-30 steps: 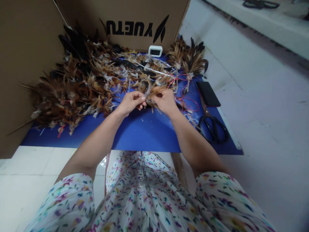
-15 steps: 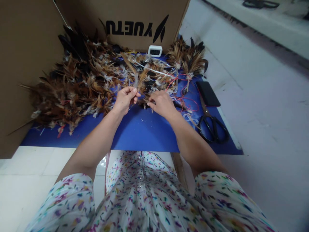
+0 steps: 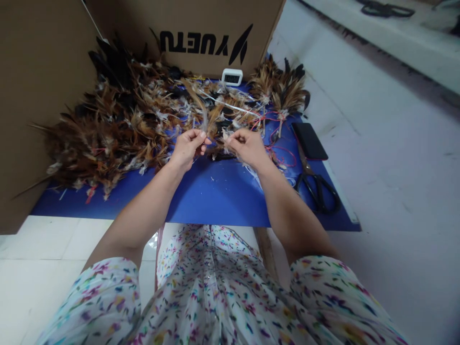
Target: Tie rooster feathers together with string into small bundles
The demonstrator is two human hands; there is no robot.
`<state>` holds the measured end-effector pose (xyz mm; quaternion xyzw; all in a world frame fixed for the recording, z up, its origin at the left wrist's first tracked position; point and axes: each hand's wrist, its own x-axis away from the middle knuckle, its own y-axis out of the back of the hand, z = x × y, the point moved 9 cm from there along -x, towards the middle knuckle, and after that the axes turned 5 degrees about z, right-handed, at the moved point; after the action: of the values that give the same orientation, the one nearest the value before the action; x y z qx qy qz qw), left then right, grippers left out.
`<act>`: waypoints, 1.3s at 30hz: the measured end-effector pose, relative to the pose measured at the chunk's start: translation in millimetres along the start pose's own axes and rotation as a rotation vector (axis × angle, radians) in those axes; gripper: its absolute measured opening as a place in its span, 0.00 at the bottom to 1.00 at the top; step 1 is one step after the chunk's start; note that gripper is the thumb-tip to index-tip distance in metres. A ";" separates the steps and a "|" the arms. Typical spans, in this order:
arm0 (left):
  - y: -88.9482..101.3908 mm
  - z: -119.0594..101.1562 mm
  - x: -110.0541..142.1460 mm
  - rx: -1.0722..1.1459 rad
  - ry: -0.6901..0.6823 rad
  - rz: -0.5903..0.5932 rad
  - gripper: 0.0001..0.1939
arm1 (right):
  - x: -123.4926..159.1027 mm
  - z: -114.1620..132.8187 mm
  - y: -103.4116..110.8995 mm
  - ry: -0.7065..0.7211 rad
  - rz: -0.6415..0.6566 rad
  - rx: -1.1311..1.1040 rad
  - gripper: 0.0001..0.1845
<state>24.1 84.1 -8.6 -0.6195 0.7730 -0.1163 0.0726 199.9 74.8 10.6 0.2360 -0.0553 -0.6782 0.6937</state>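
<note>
My left hand point(image 3: 192, 146) is closed in a pinch on a light brown feather point(image 3: 203, 112), its pale shaft end between thumb and forefinger and its tip pointing away from me. My right hand point(image 3: 247, 146) is a short way to the right, thumb and forefinger pinched together. Whitish fluff point(image 3: 226, 136) shows at those fingertips and looks like the base of a small feather; its far part blends into the heap. Loose brown and black feathers point(image 3: 122, 129) lie heaped beyond and left of both hands. White string point(image 3: 254, 176) trails out below my right hand.
Black-handled scissors point(image 3: 318, 191) and a black flat case point(image 3: 309, 140) lie on the blue table point(image 3: 212, 201) at right. Behind them are tied feather bunches point(image 3: 283, 91) and red string point(image 3: 287, 152). A small white clock point(image 3: 232, 76) stands before the cardboard wall point(image 3: 201, 19).
My right hand has gone from loosely curled over the feathers to a pinch with fluff at the fingertips, shifting slightly right. White string now shows below it. My left hand keeps its feather nearly still.
</note>
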 end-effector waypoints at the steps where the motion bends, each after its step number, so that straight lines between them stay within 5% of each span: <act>1: -0.8 0.7 0.2 -0.008 0.007 0.008 0.13 | 0.6 -1.9 -1.7 -0.033 0.018 -0.096 0.06; 6: -4.2 5.1 0.3 -0.044 0.011 0.060 0.12 | 7.8 2.4 -14.0 -0.112 0.147 -0.367 0.11; 16: -10.2 11.3 -2.2 -0.094 0.008 0.143 0.13 | 16.6 6.9 -27.1 -0.194 0.305 -0.417 0.11; 29: -15.4 15.0 -0.4 -0.111 0.047 0.209 0.15 | 15.0 4.3 -24.3 -0.205 0.272 -0.418 0.13; 39: 3.1 2.0 -3.1 0.022 -0.018 -0.016 0.12 | 4.7 -4.0 -1.6 -0.174 0.076 -0.371 0.04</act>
<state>22.5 87.5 -11.4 -0.6260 0.7658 -0.1197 0.0853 200.4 71.4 5.4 0.0424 0.0022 -0.6678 0.7431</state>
